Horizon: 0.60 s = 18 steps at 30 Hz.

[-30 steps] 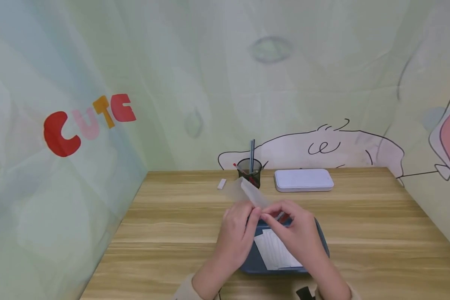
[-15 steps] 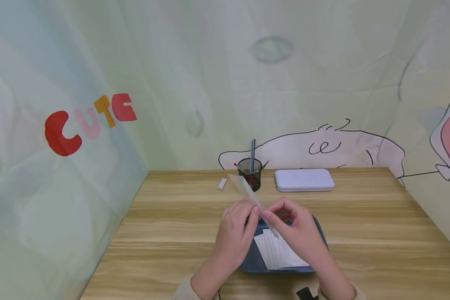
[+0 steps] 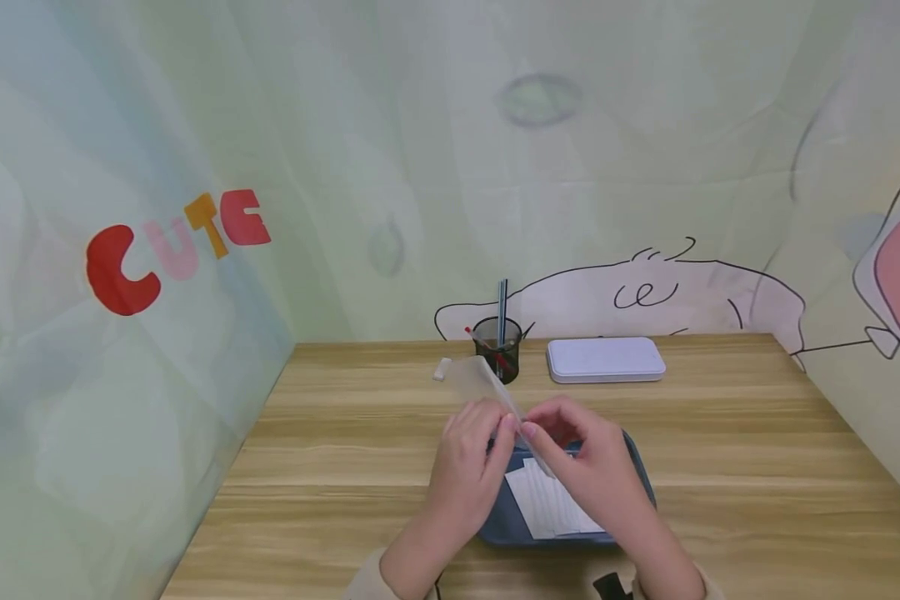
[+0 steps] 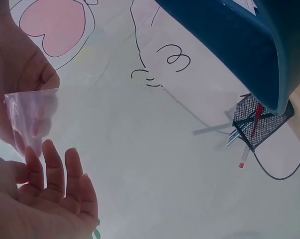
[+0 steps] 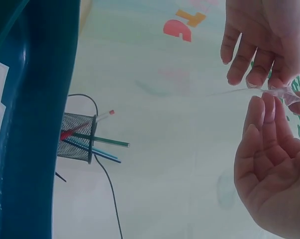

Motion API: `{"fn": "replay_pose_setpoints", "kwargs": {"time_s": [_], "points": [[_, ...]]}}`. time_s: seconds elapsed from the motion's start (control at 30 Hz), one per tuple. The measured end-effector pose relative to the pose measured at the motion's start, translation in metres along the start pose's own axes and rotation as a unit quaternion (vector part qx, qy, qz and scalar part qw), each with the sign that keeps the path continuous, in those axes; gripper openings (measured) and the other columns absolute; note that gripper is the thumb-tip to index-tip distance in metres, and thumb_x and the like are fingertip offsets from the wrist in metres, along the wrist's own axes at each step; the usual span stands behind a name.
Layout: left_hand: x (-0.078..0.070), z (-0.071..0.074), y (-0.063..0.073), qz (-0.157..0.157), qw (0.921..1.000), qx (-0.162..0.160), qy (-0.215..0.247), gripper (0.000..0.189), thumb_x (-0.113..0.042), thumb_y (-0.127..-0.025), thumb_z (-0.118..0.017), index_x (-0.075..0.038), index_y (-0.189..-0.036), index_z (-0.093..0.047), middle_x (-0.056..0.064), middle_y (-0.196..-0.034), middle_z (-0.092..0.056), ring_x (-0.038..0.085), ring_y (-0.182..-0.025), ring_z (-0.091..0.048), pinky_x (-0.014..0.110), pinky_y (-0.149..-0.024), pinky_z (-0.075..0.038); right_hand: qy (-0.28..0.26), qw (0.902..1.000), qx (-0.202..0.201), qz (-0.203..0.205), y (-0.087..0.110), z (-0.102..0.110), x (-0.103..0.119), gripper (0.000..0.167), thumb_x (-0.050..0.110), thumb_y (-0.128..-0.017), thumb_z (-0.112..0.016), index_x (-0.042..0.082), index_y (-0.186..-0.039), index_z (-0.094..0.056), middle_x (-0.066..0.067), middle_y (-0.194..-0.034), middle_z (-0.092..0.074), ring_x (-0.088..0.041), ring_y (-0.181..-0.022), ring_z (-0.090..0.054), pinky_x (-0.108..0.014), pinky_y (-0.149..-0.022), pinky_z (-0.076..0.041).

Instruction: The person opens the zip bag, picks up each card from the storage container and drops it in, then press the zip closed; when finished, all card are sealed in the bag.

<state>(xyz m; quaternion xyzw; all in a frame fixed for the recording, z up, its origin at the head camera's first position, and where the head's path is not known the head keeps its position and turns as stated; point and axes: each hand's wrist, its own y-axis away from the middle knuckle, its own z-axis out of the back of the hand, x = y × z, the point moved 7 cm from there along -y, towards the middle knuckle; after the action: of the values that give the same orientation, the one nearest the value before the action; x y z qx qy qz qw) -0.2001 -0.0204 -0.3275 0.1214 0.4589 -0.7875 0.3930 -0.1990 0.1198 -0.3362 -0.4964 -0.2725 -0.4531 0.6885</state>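
A clear, thin plastic bag or sleeve (image 3: 471,379) is held up above the tray, slanting away to the upper left. My left hand (image 3: 471,462) pinches its near edge between thumb and fingers. Close beside it, my right hand (image 3: 596,462) pinches the same edge. In the left wrist view the plastic (image 4: 33,112) looks crumpled between the two hands. Below them is a dark blue tray (image 3: 498,525) holding several flat white strips or packets (image 3: 547,504), partly hidden by the right hand. What the white pieces are cannot be told.
At the back stands a black mesh pen cup (image 3: 504,358) with pens and sticks in it. A small white eraser-like block (image 3: 442,369) lies left of it, and a white flat case (image 3: 606,360) to its right. A printed cloth (image 3: 330,167) hangs behind the wooden table (image 3: 330,450).
The plastic has been turned and shifted between the fingers; its lower corner now sticks down between the hands. Both hands stay nearly in place over the tray.
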Motion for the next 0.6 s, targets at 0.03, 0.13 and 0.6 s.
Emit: {"fn": "replay_pose_setpoints", "kwargs": {"time_s": [0.03,0.13,0.6], "points": [[0.0,0.0001,0.0,0.001,1.0,0.0,0.0,0.022,-0.026,-0.103,-0.043,-0.016,-0.088,-0.057,-0.011,-0.082,-0.054,0.007,-0.08,-0.048,0.026,-0.068,-0.041,0.004,1.0,0.0,0.003,0.0001,-0.0002,0.0003,0.011,0.027,-0.089,-0.069,0.023,-0.099,-0.067,0.013,-0.085,-0.066,-0.011,-0.07,-0.06,-0.028,-0.065,-0.055],[-0.0001,0.0006,0.0,0.003,1.0,-0.001,0.0,0.021,-0.025,-0.103,-0.044,-0.017,-0.088,-0.056,-0.011,-0.081,-0.052,0.006,-0.079,-0.047,0.026,-0.067,-0.04,0.011,0.9999,0.002,0.009,-0.0001,-0.0007,0.0017,0.01,0.027,-0.09,-0.068,0.023,-0.099,-0.067,0.013,-0.084,-0.066,-0.01,-0.069,-0.06,-0.028,-0.063,-0.055],[0.0011,0.0005,0.0,-0.009,1.0,-0.001,-0.001,0.02,-0.022,-0.101,-0.046,-0.017,-0.085,-0.056,-0.011,-0.079,-0.052,0.006,-0.079,-0.048,0.026,-0.067,-0.04,0.031,0.9994,-0.006,0.014,0.0007,-0.001,0.0007,0.006,0.025,-0.09,-0.068,0.02,-0.088,-0.069,0.014,-0.075,-0.063,-0.01,-0.063,-0.057,-0.027,-0.057,-0.053]]}}
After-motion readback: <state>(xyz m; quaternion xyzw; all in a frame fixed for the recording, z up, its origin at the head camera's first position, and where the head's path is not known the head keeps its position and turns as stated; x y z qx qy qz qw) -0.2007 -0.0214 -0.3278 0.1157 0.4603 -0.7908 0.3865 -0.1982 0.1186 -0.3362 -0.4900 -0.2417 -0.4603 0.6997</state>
